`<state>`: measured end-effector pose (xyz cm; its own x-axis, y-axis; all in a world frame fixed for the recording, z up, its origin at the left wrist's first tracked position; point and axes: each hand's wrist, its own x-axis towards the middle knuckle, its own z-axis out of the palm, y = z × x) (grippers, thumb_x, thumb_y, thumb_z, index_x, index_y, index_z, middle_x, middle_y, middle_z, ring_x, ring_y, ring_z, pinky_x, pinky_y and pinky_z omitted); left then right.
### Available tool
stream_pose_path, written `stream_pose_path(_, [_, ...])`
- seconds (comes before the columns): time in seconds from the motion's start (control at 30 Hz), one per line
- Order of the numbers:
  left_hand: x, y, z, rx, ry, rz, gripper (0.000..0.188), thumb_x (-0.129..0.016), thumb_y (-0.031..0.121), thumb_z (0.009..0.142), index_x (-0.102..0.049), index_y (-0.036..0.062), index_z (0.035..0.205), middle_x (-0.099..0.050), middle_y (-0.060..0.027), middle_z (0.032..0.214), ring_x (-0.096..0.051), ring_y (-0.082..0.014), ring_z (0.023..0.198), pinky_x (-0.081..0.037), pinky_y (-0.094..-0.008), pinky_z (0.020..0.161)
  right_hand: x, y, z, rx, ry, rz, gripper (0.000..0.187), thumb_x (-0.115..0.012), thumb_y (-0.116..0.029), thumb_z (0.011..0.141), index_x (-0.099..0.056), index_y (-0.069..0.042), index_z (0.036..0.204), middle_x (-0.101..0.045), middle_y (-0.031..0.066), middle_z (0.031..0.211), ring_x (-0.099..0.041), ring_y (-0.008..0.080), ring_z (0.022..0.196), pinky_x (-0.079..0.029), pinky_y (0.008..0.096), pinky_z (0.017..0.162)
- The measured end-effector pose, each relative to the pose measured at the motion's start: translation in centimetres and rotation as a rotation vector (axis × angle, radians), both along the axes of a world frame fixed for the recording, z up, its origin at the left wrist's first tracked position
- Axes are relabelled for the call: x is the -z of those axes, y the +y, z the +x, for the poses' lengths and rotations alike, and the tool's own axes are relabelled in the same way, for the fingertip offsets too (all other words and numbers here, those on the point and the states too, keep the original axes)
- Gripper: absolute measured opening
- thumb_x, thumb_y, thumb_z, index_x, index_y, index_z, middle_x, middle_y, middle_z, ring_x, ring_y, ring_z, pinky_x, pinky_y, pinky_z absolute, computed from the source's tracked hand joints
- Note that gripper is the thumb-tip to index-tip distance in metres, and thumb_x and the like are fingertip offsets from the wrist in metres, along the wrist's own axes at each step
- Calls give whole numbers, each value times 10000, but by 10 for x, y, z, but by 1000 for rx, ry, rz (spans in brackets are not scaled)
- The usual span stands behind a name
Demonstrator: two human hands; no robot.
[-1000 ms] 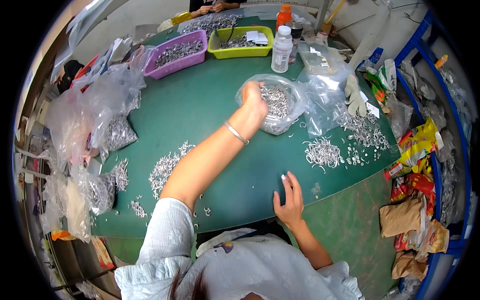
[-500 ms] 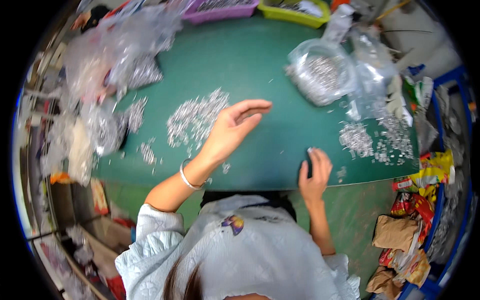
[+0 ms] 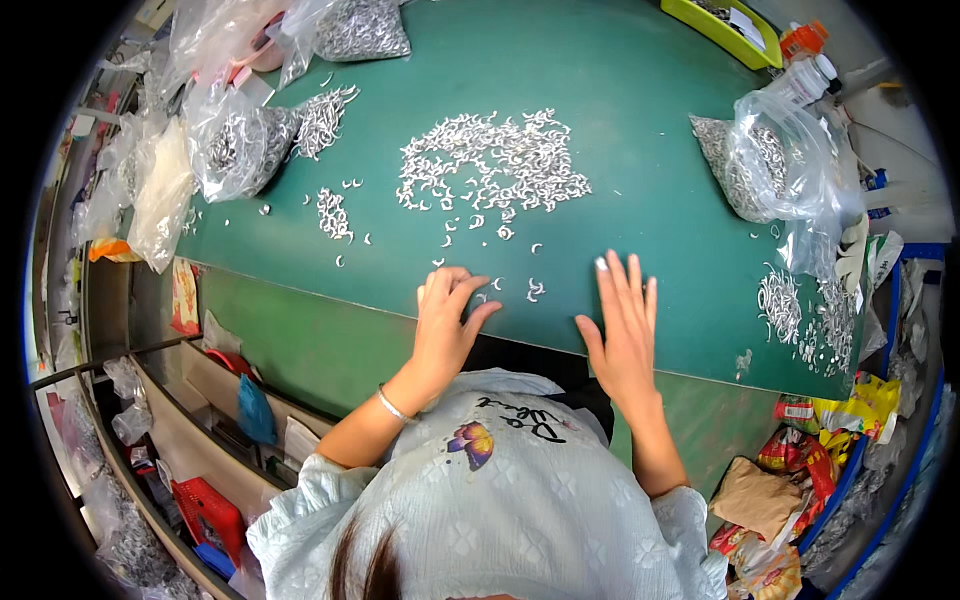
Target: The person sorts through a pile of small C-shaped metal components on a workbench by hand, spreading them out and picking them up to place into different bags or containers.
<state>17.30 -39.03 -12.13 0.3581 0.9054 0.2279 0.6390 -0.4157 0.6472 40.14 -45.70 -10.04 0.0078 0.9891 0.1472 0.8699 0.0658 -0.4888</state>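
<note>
Small silvery crescent-shaped metal pieces lie in a wide pile (image 3: 490, 160) on the green tabletop, with strays toward the near edge. My left hand (image 3: 445, 315), a bangle on its wrist, is low by that edge. Its fingers are bent and its thumb stands apart from the forefinger, with a loose crescent piece (image 3: 482, 297) showing in the gap between their tips. A few more crescent pieces (image 3: 536, 289) lie just right of it. My right hand (image 3: 625, 325) rests on the table near the edge, palm down, fingers stretched out, holding nothing.
Smaller heaps of metal pieces lie at left (image 3: 333, 213) and right (image 3: 780, 303). Clear bags of pieces stand at left (image 3: 235, 150) and right (image 3: 765, 165). A yellow-green tray (image 3: 735, 35) and a bottle (image 3: 805, 78) are at the far right.
My left hand has come from beside the big pile down to the near edge, lowering to the table. My right hand's fingers have straightened. The view has shifted too.
</note>
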Motion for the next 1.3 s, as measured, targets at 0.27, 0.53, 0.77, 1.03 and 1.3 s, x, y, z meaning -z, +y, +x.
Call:
stream_pose_path(0.27, [-9,11,-7,101,-118,-40,408,-742,-17,753,-624,8,1143,-574,-138,1066,-579,-318,956,-486,-375,824,-1,4,-15,-152,-73,-128,677,-687,-255,844,-422,-22,1421,-361,109,1526,-270,332,1442,-144,628,1139])
stream_pose_path(0.53, [-3,10,-2,92,-349,-81,351,-657,-114,794,-640,6,1123,-627,-147,1083,-622,-303,964,-511,-355,829,-10,7,-26,-250,71,-245,718,-684,-209,838,-374,-2,1451,-326,160,1550,-261,349,1455,-133,556,1173])
stream_pose_path(0.77, [-8,32,-29,-84,6,39,357,-674,-94,780,-635,12,1119,-598,-123,1075,-576,-321,1001,-467,-390,855,0,41,-42,-317,-32,-184,742,-690,-270,843,-367,7,1451,-298,163,1559,-252,346,1455,-159,558,1167])
stream_pose_path(1.03, [-7,34,-33,-74,-143,13,416,-642,-105,798,-600,14,1195,-564,-131,1157,-535,-328,1068,-432,-395,920,2,14,-20,-189,215,-122,715,-682,-199,847,-374,2,1460,-407,169,1505,-330,369,1423,-172,531,1168])
stream_pose_path(1.3, [0,19,-19,264,-201,-93,498,-522,-167,700,-604,-19,1169,-559,-149,1161,-537,-339,1058,-437,-399,924,5,11,-45,-233,-163,-224,721,-702,-217,820,-396,14,1430,-289,166,1561,-250,360,1453,-185,580,1151])
